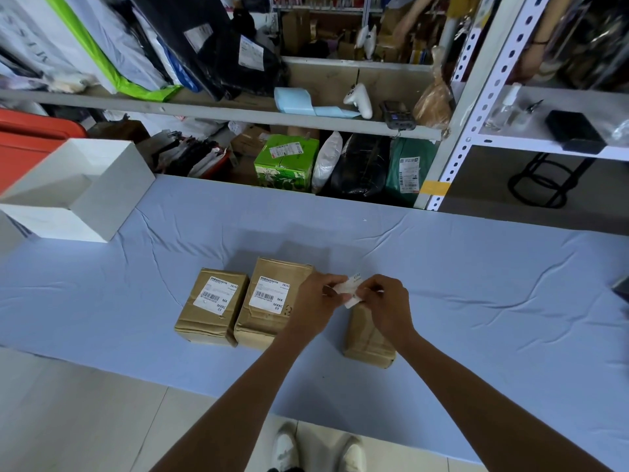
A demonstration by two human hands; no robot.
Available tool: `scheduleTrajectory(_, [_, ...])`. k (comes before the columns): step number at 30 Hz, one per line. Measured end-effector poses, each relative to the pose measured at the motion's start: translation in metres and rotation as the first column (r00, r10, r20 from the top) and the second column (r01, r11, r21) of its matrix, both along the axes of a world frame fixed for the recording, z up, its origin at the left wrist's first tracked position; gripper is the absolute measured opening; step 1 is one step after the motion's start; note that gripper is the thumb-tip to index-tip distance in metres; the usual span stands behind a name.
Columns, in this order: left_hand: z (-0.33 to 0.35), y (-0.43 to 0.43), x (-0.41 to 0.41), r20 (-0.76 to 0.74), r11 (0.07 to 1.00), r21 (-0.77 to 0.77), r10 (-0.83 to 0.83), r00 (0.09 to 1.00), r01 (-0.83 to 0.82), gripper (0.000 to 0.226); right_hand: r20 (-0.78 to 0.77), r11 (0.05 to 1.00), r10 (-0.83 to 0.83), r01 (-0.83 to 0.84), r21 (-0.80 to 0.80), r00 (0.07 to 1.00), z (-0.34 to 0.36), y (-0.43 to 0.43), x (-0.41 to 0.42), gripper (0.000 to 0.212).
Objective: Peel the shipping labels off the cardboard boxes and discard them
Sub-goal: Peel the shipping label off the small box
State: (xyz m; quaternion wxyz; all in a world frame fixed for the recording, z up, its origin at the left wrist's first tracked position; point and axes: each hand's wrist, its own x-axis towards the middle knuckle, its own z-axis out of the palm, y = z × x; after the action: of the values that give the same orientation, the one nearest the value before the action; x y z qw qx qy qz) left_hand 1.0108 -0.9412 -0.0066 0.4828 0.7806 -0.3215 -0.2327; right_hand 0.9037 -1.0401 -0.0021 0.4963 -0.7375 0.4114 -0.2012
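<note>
**Q:** Reading left to right, what does the view show?

**A:** A white open box [78, 189] sits at the far left of the blue cloth [476, 284]. Next is the left carton [207, 321], with the left label [214, 294] attached on top. Just beside it is the middle carton [258, 321], with the middle label [270, 295] also attached.

**Q:** And the hands?

**A:** The left hand [316, 308] and right hand [388, 304] both pinch the peeled label [350, 291] between thumb and fingertips. They hold it above the right carton [366, 338], which stands apart from the other two. Whether the label's lower edge touches that carton cannot be told.

**Q:** What could go wrong from here?

**A:** The likely cause is the adhesive. The crumpled sheet may fold onto itself or cling to the fingers, so it fails to drop when let go. Carried low, it could stick to the cloth or catch a neighbouring carton. Two labels are not yet peeled.
</note>
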Motion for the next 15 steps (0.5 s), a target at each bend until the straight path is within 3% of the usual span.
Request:
scheduleTrajectory(2, [0.004,-0.001,-0.001,0.157,0.998,0.048,-0.038,0.987,0.031,0.025,0.034,1.000,-0.006,0.005,0.024,0.999,0.001,0.002,0.001,0.008])
scheduleTrajectory(4, [0.007,-0.001,0.000,0.236,0.997,0.054,-0.057,0.970,0.046,0.013,0.057,0.997,-0.006,0.001,0.078,0.998,0.001,0.003,0.002,0.021])
scheduleTrajectory(9, [0.003,-0.004,0.005,0.233,0.990,0.128,0.028,0.972,-0.059,0.008,0.021,0.999,0.049,-0.050,0.015,0.999,0.000,0.007,0.007,0.006])
scheduleTrajectory(12, [0.001,-0.006,0.007,0.187,0.986,0.061,0.143,0.972,-0.157,0.005,0.107,0.994,0.040,-0.050,0.094,0.993,0.008,0.011,0.012,0.008])
scheduleTrajectory(15, [0.004,-0.003,0.011,0.123,0.985,-0.016,0.171,0.978,-0.170,0.005,0.050,0.994,0.085,-0.088,0.058,0.995,0.011,0.010,0.015,0.010])
